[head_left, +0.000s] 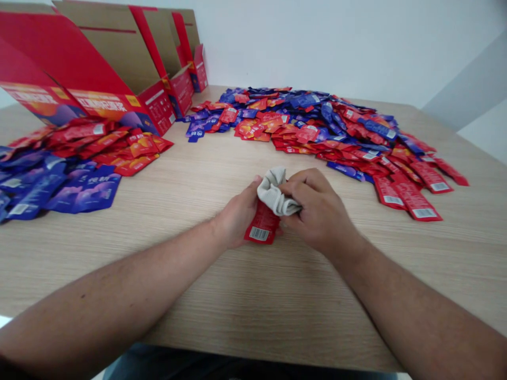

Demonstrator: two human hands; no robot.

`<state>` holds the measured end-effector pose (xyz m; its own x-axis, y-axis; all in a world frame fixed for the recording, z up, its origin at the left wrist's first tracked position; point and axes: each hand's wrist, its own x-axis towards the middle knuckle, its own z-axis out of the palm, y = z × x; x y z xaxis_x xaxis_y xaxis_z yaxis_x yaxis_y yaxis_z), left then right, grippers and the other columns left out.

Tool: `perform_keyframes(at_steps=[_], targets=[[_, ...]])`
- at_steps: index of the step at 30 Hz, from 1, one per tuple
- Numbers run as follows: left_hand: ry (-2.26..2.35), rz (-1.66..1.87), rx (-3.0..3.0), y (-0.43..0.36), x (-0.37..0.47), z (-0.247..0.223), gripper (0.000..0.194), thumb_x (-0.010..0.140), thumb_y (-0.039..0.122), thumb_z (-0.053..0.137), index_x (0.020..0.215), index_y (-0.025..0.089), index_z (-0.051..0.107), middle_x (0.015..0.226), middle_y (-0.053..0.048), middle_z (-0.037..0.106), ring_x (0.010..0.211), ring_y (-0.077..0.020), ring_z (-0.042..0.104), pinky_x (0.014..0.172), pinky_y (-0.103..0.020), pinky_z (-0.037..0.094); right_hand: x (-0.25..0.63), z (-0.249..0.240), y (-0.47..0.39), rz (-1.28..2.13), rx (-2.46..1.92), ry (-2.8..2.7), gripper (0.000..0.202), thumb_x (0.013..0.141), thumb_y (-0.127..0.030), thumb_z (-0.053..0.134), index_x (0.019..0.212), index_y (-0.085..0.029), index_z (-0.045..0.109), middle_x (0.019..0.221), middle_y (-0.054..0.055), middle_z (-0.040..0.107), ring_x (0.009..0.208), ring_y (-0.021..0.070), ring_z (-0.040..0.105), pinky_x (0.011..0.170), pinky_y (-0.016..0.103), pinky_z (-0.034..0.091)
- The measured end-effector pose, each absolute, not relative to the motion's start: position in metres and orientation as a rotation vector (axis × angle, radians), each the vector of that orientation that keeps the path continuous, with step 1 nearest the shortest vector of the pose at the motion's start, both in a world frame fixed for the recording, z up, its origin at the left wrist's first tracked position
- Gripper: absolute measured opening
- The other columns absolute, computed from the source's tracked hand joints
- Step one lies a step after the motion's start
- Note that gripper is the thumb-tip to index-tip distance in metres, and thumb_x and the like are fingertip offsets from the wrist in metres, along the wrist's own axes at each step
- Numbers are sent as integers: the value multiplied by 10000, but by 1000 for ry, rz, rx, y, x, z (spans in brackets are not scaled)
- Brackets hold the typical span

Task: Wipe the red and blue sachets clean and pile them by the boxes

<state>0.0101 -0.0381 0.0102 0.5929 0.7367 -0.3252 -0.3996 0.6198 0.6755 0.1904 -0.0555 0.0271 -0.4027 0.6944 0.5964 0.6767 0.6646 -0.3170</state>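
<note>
A red pouch (pixel 262 224) with a barcode at its lower end lies in my left hand (pixel 240 216), whose thumb and fingers close around its side. My right hand (pixel 317 208) pinches a crumpled, pale grey ribbed cloth (pixel 274 194). The cloth rests against the upper part of the pouch and covers it. Both hands are close together over the table, near its middle. Part of the left hand's fingers is hidden under the pouch.
Behind my hands, a wide heap of red and blue pouches (pixel 301 119) arcs across the table (pixel 237 295). On the left lie piles of red pouches (pixel 130 153) and blue pouches (pixel 85 190). Open red cardboard boxes (pixel 156 108) stand behind them, near the wall.
</note>
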Motion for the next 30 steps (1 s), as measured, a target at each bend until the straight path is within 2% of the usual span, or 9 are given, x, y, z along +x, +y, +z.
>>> perform_keyframes(at_steps=[3,7,12,16,23,30], targets=[[669,692,614,-38,10,11,636,1079,587,287,1112,143,740,849,-129,743,654,-239,676,606,-382,574,190,28,-55,-14,-1097,-2067,179,869,-161,682,1039,-217,695,971,85,645,954,268,617,837,416,534],[605,726,571,-38,9,8,614,1082,582,286,1147,171,737,868,-110,751,646,-223,677,642,-366,567,191,28,-55,69,-1011,-2197,208,868,-155,681,1064,-222,700,1018,81,655,957,252,620,824,392,539],[673,696,533,-37,9,9,593,1074,578,343,1124,137,736,838,-118,753,661,-235,689,674,-389,589,191,26,-54,-17,-1139,-2057,194,857,-163,683,1040,-227,691,976,85,650,972,281,624,859,432,546],[680,771,402,-34,13,17,564,1094,464,310,1189,96,726,873,-129,773,757,-242,729,770,-370,591,179,27,-66,144,-1039,-2272,179,897,-169,673,1067,-209,712,1054,106,658,993,268,624,893,427,546],[782,896,386,-23,6,21,565,1088,489,326,1221,110,723,839,-113,769,703,-219,716,690,-334,580,174,23,-73,430,-807,-2538,141,911,-206,725,1051,-208,737,1015,57,652,882,199,607,759,336,514],[715,804,422,-36,19,19,536,1100,464,323,1230,120,713,923,-129,780,774,-246,744,749,-382,610,192,21,-53,166,-964,-2286,203,872,-174,696,1062,-233,732,1039,82,665,971,256,626,843,406,539]])
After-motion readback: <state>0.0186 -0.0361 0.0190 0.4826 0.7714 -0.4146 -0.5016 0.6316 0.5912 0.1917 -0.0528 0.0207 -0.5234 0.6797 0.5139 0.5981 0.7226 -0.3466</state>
